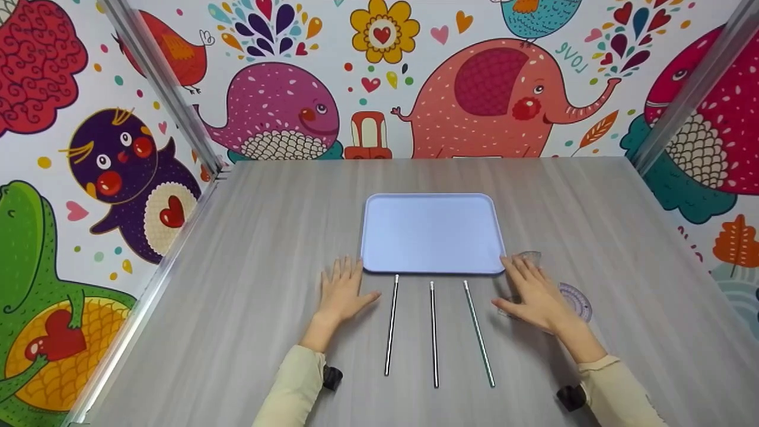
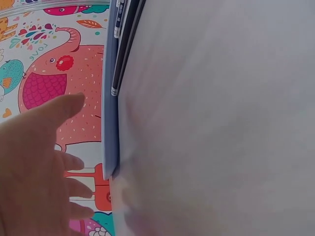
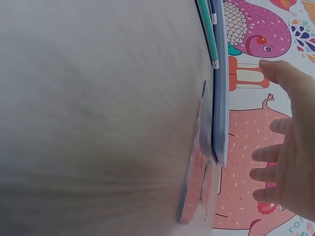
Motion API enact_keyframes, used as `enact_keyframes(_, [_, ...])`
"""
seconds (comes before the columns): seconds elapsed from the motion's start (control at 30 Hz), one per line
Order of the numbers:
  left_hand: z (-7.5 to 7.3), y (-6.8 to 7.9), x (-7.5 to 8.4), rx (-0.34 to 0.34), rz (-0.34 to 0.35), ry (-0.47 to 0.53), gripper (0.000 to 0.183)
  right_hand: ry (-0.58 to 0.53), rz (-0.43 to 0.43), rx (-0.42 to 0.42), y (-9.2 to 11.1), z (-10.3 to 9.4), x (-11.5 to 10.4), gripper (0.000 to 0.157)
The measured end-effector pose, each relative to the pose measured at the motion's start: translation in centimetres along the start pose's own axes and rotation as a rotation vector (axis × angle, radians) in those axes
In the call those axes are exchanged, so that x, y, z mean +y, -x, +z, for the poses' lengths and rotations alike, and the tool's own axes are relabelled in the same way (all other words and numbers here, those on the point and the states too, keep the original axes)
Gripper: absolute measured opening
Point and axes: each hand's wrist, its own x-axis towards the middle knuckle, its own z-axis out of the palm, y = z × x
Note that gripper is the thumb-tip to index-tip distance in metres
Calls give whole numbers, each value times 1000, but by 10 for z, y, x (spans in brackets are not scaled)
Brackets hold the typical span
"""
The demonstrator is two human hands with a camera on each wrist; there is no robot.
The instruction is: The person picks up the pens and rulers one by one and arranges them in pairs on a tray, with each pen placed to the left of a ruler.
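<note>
Nearest, pale sleeves [image 1: 290, 382], with a small black camera [image 1: 332, 378] at each wrist. Farther along the bench [image 1: 267, 237], between the hands, three separate pencils [image 1: 434, 335], roughly lengthwise, with pale-tipped ends toward the tray [image 1: 433, 234]; rightmost one green, with tiny marks on another in the left wrist view, too small to read. To either side, left hand [image 1: 341, 296] and right hand [image 1: 536, 299], with fingers straight and spread, thumbs out toward the pencils but apart from them, and nothing held. Beside and partly under the right hand in the head view, a purplish protractor [image 1: 575, 301], scale unreadable, and a clear piece [image 1: 529, 255] just past the fingers. Left fingertips at the tray's near left corner, right ones at its near right corner; impossible to tell whether touching. Farthest, the wall [image 1: 409, 89], with LOVE legible, seemingly reversed, near the elephant's trunk [image 1: 593, 110].
</note>
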Motion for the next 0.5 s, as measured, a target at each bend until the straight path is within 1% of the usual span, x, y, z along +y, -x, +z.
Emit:
enact_keyframes(0.27, [-1,-16,-2,0,-15,-11,82,-9,1,-3,0,2,-2,85])
enact_keyframes(0.37, [0,-21,-3,-10,-21,8,83,-26,3,-4,0,4,-2,85])
enact_keyframes(0.5, [3,-27,-6,-26,-11,59,83,-37,6,3,0,6,-2,85])
